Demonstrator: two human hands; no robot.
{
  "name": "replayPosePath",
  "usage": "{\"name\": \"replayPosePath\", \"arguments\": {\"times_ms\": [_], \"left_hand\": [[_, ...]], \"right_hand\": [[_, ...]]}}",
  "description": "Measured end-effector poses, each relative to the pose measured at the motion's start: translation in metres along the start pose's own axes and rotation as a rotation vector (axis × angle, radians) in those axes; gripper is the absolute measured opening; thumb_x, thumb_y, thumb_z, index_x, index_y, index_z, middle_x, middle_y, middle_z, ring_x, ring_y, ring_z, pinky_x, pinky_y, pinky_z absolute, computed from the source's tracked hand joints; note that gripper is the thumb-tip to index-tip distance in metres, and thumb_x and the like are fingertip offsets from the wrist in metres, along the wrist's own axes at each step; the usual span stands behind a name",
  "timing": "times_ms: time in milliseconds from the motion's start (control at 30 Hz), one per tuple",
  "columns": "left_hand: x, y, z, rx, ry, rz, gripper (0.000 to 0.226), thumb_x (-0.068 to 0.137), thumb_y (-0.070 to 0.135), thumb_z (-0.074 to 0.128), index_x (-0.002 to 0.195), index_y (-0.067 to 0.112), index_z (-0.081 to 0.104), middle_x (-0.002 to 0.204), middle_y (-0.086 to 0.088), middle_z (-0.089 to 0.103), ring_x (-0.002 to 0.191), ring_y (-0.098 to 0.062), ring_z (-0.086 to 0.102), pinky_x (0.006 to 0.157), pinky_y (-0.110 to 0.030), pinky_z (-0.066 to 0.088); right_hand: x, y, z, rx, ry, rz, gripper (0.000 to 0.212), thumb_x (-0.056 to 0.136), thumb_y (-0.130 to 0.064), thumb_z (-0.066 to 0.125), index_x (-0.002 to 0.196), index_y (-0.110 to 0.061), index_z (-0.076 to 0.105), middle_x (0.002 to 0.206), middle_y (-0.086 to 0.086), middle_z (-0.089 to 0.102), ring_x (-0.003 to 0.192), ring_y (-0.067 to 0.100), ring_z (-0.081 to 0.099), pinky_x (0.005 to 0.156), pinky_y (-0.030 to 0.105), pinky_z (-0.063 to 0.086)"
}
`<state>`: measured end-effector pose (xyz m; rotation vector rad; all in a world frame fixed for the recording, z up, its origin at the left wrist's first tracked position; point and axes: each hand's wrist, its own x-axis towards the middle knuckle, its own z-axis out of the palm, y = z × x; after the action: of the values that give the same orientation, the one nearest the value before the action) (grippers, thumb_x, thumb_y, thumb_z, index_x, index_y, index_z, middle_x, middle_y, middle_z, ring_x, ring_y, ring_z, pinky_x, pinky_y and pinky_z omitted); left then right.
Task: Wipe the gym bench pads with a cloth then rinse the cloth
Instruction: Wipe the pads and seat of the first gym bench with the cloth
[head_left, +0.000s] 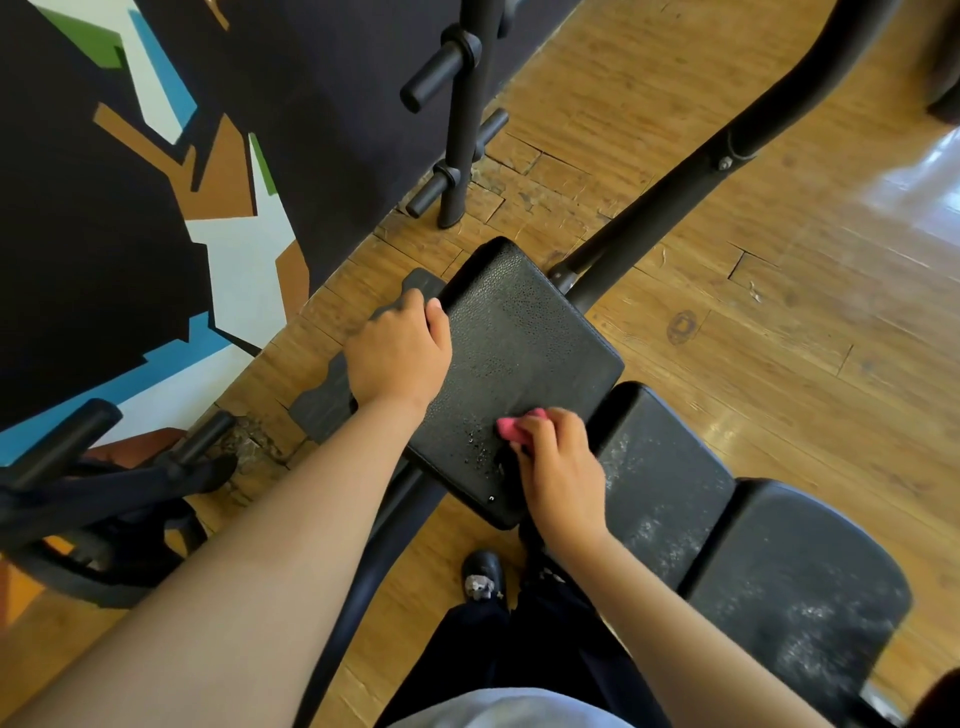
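1. Your left hand (397, 353) is at the 9 o'clock edge of the front pad (519, 343). The thumb lies on top and the fingers wrap over the side, so the grip is closed on that edge.
2. Your right hand (558, 467) has a tight grip on the bunched pink cloth (514, 423). The cloth is pressed on the front pad at its 6 o'clock end, near the edge facing the second pad (665, 467).
3. Water droplets (475, 441) sit on the pad just at 8 o'clock of the cloth.
4. The second pad is at 4 o'clock of the front pad, across a narrow gap. The third pad (800, 587) is further along at 4 o'clock. Both show pale dusty smears.
5. Open room: the wooden floor (779, 338) at 2 to 3 o'clock of the bench.
6. The frame tube (691, 192) runs off toward 1 o'clock.
7. Tight side: the rack post (465, 119) with pegs stands at 12 o'clock by the painted wall (104, 208). A dark machine (104, 499) is at 8 o'clock, and a grey footplate (324, 400) lies under your left hand.
8. Your shoe (483, 574) is on the floor at 6 o'clock, just below the pad.
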<state>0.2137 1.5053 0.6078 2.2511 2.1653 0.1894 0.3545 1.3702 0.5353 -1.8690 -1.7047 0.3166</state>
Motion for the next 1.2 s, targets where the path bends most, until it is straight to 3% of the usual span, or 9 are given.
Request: {"name": "replayPosePath", "arguments": {"times_ms": [200, 467, 600, 667, 800, 900, 1067, 1200], "left_hand": [[0.000, 0.000, -0.002, -0.025, -0.018, 0.004, 0.039, 0.103, 0.035, 0.025, 0.098, 0.012, 0.057, 0.069, -0.006, 0.060, 0.058, -0.025, 0.056, 0.054, -0.032, 0.048], [0.000, 0.001, -0.002, -0.015, -0.021, 0.002, 0.041, 0.103, 0.034, 0.023, 0.096, 0.011, 0.056, 0.069, -0.009, 0.062, 0.059, -0.029, 0.058, 0.054, -0.032, 0.046], [-0.001, 0.001, -0.005, -0.035, -0.028, 0.007, 0.041, 0.104, 0.034, 0.023, 0.096, 0.010, 0.056, 0.070, -0.011, 0.062, 0.062, -0.030, 0.059, 0.060, -0.038, 0.054], [-0.001, 0.002, -0.004, -0.047, -0.018, 0.010, 0.042, 0.104, 0.034, 0.023, 0.095, 0.010, 0.056, 0.070, -0.011, 0.062, 0.062, -0.031, 0.060, 0.061, -0.040, 0.054], [0.000, 0.001, -0.003, -0.047, -0.006, 0.027, 0.043, 0.103, 0.034, 0.023, 0.090, 0.010, 0.056, 0.068, -0.010, 0.061, 0.060, -0.030, 0.058, 0.059, -0.040, 0.053], [-0.002, 0.002, -0.004, -0.044, -0.009, 0.029, 0.044, 0.103, 0.034, 0.022, 0.090, 0.010, 0.056, 0.067, -0.009, 0.060, 0.059, -0.028, 0.057, 0.057, -0.038, 0.052], [-0.002, 0.001, -0.003, -0.022, -0.003, 0.035, 0.042, 0.104, 0.033, 0.022, 0.094, 0.010, 0.056, 0.068, -0.008, 0.059, 0.059, -0.027, 0.055, 0.051, -0.029, 0.038], [-0.001, -0.001, -0.001, -0.036, 0.006, 0.038, 0.044, 0.103, 0.033, 0.021, 0.096, 0.009, 0.057, 0.070, -0.011, 0.063, 0.060, -0.030, 0.057, 0.053, -0.032, 0.042]], "right_hand": [[0.009, 0.001, 0.002, 0.043, 0.070, 0.134, 0.025, 0.091, -0.035, 0.044, 0.105, -0.017, 0.053, 0.111, 0.006, 0.054, 0.100, 0.028, 0.058, 0.052, 0.035, 0.052], [-0.018, -0.003, 0.006, -0.015, 0.039, -0.093, 0.020, 0.089, -0.032, 0.050, 0.103, -0.017, 0.054, 0.103, 0.007, 0.060, 0.096, 0.022, 0.054, 0.053, 0.030, 0.049], [0.017, 0.023, -0.002, 0.005, 0.103, 0.188, 0.021, 0.091, -0.023, 0.062, 0.106, -0.009, 0.058, 0.110, 0.010, 0.053, 0.102, 0.030, 0.054, 0.058, 0.039, 0.053], [0.013, 0.020, -0.001, 0.041, 0.115, 0.226, 0.021, 0.091, -0.020, 0.061, 0.108, -0.010, 0.056, 0.113, 0.010, 0.051, 0.104, 0.032, 0.054, 0.058, 0.043, 0.053], [-0.042, -0.009, 0.008, 0.096, 0.072, 0.078, 0.022, 0.093, -0.029, 0.047, 0.112, -0.017, 0.051, 0.112, 0.004, 0.050, 0.101, 0.027, 0.056, 0.062, 0.037, 0.055], [-0.041, 0.002, 0.006, 0.054, 0.037, -0.005, 0.023, 0.094, -0.033, 0.049, 0.106, -0.013, 0.051, 0.108, 0.008, 0.054, 0.098, 0.028, 0.057, 0.064, 0.035, 0.054], [0.010, 0.030, -0.006, 0.149, 0.109, 0.335, 0.017, 0.097, -0.021, 0.052, 0.112, -0.014, 0.054, 0.114, 0.006, 0.047, 0.110, 0.027, 0.049, 0.076, 0.043, 0.051], [-0.017, 0.012, 0.005, 0.232, 0.125, 0.384, 0.019, 0.098, -0.020, 0.049, 0.113, -0.010, 0.053, 0.116, 0.008, 0.046, 0.107, 0.023, 0.051, 0.086, 0.038, 0.048]]}}
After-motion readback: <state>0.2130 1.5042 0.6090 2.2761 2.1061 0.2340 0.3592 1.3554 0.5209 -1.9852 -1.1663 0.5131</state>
